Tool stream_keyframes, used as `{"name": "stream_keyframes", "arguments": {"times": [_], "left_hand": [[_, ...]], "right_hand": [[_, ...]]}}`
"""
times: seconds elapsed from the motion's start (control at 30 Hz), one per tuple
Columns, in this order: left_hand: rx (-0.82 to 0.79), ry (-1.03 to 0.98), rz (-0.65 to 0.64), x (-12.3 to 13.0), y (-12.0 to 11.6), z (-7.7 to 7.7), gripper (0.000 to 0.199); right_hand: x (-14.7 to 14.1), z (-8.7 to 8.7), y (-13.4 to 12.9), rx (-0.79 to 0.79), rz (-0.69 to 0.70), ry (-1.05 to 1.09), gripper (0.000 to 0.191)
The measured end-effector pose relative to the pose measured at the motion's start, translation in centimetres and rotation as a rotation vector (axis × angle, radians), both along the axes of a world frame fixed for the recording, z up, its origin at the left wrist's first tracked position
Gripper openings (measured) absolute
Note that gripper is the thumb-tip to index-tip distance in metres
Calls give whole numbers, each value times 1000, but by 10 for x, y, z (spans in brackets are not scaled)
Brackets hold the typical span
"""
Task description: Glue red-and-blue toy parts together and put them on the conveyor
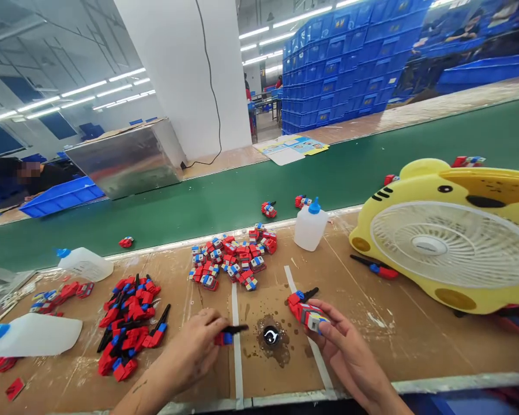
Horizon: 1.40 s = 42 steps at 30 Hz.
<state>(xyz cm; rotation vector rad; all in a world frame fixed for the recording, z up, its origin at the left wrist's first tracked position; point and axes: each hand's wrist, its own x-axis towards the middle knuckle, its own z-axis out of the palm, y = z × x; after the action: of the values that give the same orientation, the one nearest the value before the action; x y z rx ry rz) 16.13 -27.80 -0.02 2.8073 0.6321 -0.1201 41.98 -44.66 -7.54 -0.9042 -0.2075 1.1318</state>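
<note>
My left hand [203, 340] is closed on a small toy part [225, 337] in red and blue with a black rod pointing right. In my right hand [341, 351] is a red, grey and white toy assembly [308, 314], with a blue joint and a black rod at its upper end. Between the hands, a small round black cup [270, 335] with shiny liquid sits on the cardboard, ringed by a wet stain. Left of my left hand lies a pile of red and blue parts with black rods [132, 323]. Beyond the hands is a heap of red-and-white toy bodies [229, 259].
A yellow animal-faced fan [424, 245] stands at the right. White bottles with blue caps include an upright one [311, 227] and others lying at left [38, 334]. Behind runs a green conveyor belt [199, 204] carrying several toy pieces. Stacked blue crates [337, 69] rise beyond it.
</note>
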Motion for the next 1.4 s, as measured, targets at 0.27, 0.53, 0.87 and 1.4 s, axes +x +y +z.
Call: {"name": "stream_keyframes", "arguments": {"times": [0.27, 0.53, 0.87, 1.4], "left_hand": [[314, -151, -691, 77, -21, 8, 13], [-36, -219, -527, 70, -7, -1, 29], [-866, -690, 260, 55, -21, -39, 41], [-644, -1177, 706, 133, -2, -28, 73]], "right_hand": [[-2, -4, -9, -78, -61, -134, 45], [-6, -5, -7, -25, -26, -214, 56], [-26, -4, 11, -7, 125, -516, 56], [-30, 34, 105, 268, -165, -1553, 69]]}}
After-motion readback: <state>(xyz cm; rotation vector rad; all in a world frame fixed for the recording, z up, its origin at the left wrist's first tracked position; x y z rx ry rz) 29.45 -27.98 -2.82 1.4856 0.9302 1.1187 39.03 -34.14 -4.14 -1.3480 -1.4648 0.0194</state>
